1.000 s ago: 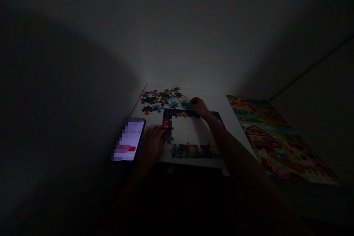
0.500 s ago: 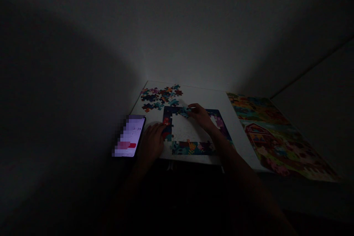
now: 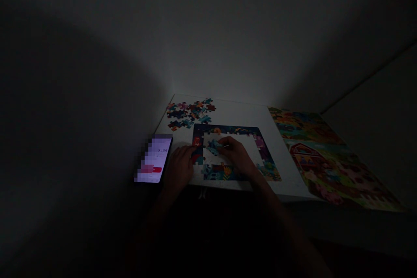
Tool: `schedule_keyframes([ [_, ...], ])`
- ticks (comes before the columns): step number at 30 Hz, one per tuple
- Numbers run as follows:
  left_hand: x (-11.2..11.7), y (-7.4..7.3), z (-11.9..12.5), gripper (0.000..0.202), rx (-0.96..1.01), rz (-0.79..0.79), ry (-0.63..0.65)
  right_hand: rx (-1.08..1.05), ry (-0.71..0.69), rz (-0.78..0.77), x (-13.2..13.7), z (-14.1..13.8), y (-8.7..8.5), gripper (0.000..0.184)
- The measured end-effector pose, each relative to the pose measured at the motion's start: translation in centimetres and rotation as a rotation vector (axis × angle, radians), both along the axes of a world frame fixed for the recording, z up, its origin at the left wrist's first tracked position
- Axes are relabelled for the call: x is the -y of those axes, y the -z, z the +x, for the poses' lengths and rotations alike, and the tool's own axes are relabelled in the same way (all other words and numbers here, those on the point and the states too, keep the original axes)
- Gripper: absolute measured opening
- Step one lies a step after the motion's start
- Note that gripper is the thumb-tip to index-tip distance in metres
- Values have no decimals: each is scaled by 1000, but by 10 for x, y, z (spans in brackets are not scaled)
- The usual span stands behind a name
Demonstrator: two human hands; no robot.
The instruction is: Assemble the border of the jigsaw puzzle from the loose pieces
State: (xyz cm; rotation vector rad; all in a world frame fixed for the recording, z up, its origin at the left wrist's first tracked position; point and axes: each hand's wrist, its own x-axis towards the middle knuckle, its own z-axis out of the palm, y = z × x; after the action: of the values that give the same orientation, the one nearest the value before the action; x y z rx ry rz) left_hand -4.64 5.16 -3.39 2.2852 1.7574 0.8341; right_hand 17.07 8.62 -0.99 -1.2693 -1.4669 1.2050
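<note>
A jigsaw border of dark blue and multicoloured pieces forms a rectangle on a white board, with white board showing in its middle. My right hand is shut on a light-blue jigsaw piece, holding it inside the rectangle. My left hand lies flat against the border's left side, its fingertips touching the pieces there. Beyond the border lies a heap of loose jigsaw pieces, out of reach of both hands.
A lit smartphone lies left of the board, next to my left hand. To the right lies a large colourful farm picture with a red barn. Walls rise behind the board, and the scene is dim.
My right hand has moved nearer to me with the light-blue piece, from the border's top side into the rectangle's middle. My left hand has stayed in place.
</note>
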Motion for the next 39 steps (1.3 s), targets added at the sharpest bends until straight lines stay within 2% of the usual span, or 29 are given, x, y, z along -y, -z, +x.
schedule_keyframes([
  [4, 3, -6, 0, 47, 8, -19, -8, -123, -2, -134, 35, -11, -6, 29],
  [10, 4, -3, 0, 42, 23, -19, -7, -21, -6, -121, 62, -24, -9, 20],
  [16, 5, 1, 0, 36, 61, 20, 1, -55, 9, -134, 67, -27, -1, 22],
  [23, 11, -6, 0, 22, 108, 50, 94, -73, 31, -145, 71, -32, 2, 21],
  [30, 10, -5, -8, 28, 159, 25, 37, -19, 21, -108, 73, -41, 8, 19],
  [34, 10, -1, -11, 35, 124, 11, 62, 26, 40, -8, 74, -44, 10, 26],
  [39, 18, 1, -9, 42, 100, 13, 92, 182, 42, 67, 75, -48, 7, 22],
])
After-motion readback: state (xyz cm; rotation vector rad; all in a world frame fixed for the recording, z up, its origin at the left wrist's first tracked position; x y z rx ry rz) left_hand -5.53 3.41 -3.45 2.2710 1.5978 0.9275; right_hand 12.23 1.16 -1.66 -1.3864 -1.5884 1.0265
